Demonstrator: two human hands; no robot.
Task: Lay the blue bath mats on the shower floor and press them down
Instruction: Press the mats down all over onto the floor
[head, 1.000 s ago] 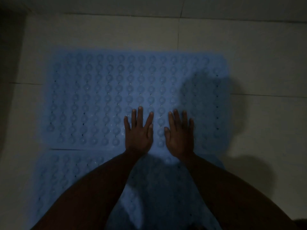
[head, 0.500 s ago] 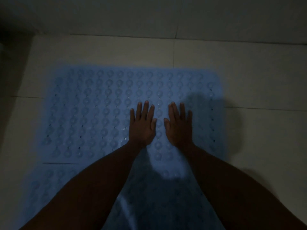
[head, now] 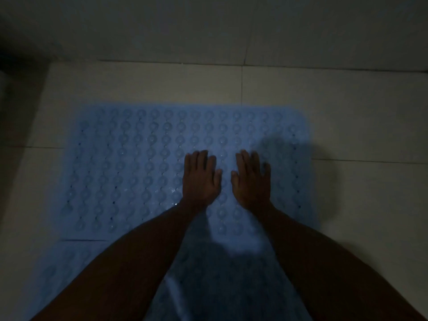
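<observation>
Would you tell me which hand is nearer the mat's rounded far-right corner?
Right. The right hand lies flat on the blue mat closer to that corner; the left hand sits beside it, further left.

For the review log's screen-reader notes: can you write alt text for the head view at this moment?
Both hands, the left hand and right hand, press flat, side by side, on a blue bath mat studded with round bumps on the pale tiled shower floor. A second blue mat lies nearer the person. The lighting is dim.
</observation>
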